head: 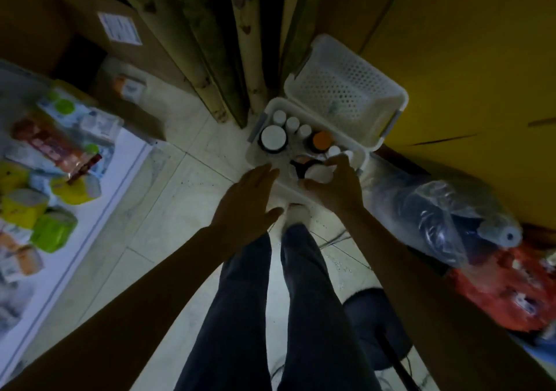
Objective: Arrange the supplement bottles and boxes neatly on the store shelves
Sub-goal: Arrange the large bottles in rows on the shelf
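- Bottles (273, 138) stand in a white bin (252, 153) on the floor (mostly white caps, one orange cap (322, 139)).
- Right hand (334, 183) reaches into the bin's near end, with fingers and thumb curled round a white-capped bottle (317, 173).
- Left hand (246, 201) hovers at the bin's near-left edge, fingers straight and close together, holding nothing.
- Basket (346, 89), perforated, sits tilted just behind the bin.
- Shelf (99, 198) at the left carries boxes (54, 229) and packets, blurred.
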`<state>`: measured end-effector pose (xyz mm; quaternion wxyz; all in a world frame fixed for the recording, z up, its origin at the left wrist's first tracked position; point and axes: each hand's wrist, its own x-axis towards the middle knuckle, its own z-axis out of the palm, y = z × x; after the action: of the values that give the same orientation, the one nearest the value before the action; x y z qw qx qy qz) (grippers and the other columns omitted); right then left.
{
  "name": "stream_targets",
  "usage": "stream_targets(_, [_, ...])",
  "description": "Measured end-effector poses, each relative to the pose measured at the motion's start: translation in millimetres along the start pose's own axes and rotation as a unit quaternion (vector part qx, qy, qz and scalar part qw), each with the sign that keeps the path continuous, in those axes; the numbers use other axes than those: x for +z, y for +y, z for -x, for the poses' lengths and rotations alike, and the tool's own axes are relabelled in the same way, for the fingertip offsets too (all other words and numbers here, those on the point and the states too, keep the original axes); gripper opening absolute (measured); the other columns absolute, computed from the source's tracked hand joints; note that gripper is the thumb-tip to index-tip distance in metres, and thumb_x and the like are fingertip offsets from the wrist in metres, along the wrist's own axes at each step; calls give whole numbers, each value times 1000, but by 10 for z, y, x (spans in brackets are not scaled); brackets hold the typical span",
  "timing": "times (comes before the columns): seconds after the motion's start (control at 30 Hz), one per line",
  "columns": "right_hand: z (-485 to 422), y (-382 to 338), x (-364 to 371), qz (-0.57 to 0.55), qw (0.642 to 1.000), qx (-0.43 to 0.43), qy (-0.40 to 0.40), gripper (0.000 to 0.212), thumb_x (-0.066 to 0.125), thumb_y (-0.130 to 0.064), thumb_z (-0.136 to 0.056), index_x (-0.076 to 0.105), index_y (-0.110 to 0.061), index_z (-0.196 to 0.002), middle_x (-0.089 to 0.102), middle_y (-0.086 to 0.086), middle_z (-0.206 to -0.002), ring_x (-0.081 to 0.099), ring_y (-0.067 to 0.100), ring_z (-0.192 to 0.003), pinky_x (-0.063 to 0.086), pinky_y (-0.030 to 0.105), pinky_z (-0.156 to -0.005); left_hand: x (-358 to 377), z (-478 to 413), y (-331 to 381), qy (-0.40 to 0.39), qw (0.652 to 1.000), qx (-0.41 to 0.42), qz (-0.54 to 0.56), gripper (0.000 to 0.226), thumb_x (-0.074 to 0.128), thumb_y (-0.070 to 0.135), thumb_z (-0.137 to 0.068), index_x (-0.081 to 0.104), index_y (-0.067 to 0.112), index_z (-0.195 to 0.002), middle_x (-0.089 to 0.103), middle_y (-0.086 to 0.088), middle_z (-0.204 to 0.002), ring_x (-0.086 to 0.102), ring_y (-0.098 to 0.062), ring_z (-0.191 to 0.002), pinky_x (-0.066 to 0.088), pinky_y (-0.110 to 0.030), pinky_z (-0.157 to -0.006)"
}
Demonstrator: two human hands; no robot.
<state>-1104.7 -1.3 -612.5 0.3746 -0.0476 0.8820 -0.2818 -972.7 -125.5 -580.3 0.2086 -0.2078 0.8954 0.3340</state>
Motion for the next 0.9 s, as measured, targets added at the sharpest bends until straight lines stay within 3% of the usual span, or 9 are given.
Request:
stream_targets(0.2, [-555,89,383,-1,1000,-17,-3,69,78,-39,-74,45,-13,-129,58,9,-123,57,25,-111,45,31,-86,275,-358,-151,63,996,27,-48,83,74,29,-79,32,2,-145,22,-17,-155,26,-38,-141,34,-52,-108])
stream_targets(0.33, [-555,207,236,17,999,-26,-35,62,75,-32,-80,46,-8,-130,57,10,-123,56,25,-112,44,30,-92,283,-437,-201,52,997,14,-58,84,69,31,-85,22,4,-148,13,-13,-158,15,-31,-146,25,-47,-115])
stream_targets(0.4, [-464,250,148,65,996,-41,-45,76,72,-48,-75,42,-7,-132,55,12,-126,53,28,-117,41,37,-101,234,-390,-243,51,996,0,-75,84,62,35,-89,12,8,-151,5,-9,-160,6,-26,-147,17,-42,-118])
stream_targets(0.47, [-356,301,58,90,994,-51,-37,95,69,-62,-65,37,-8,-137,52,17,-132,48,35,-125,38,53,-105,146,-275,-243,57,995,-11,-86,82,59,36,-91,8,11,-151,3,-8,-160,3,-25,-147,14,-40,-118])
stream_targets(0.53, [-175,322,-41,133,988,-70,-40,97,71,-56,-72,28,-9,-145,42,21,-140,39,41,-132,39,56,-103,71,-95,-186,55,993,-29,-99,82,58,36,-91,7,13,-151,0,-7,-160,2,-25,-147,12,-40,-117])
stream_targets(0.67, [345,185,-222,241,947,-212,-28,90,68,-45,-82,19,-11,-150,28,19,-152,31,35,-138,30,52,-111,-7,387,101,65,988,-56,-131,86,59,38,-90,2,16,-151,-7,-6,-158,-1,-24,-147,9,-42,-117])
stream_targets(0.8, [846,-142,-309,296,888,-351,-27,77,74,-37,-78,38,-12,-142,42,16,-142,45,34,-126,44,45,-96,-20,903,346,89,981,-79,-150,85,53,41,-93,-7,20,-150,-20,-1,-151,-9,-21,-146,1,-38,-117])
stream_targets(0.9, [1204,-248,-249,343,845,-408,-48,73,73,-39,-79,41,-16,-140,43,13,-141,45,31,-126,44,43,-98,93,1308,379,147,973,-100,-148,88,58,40,-90,-5,20,-148,-12,-3,-154,-9,-21,-144,1,-40,-116])
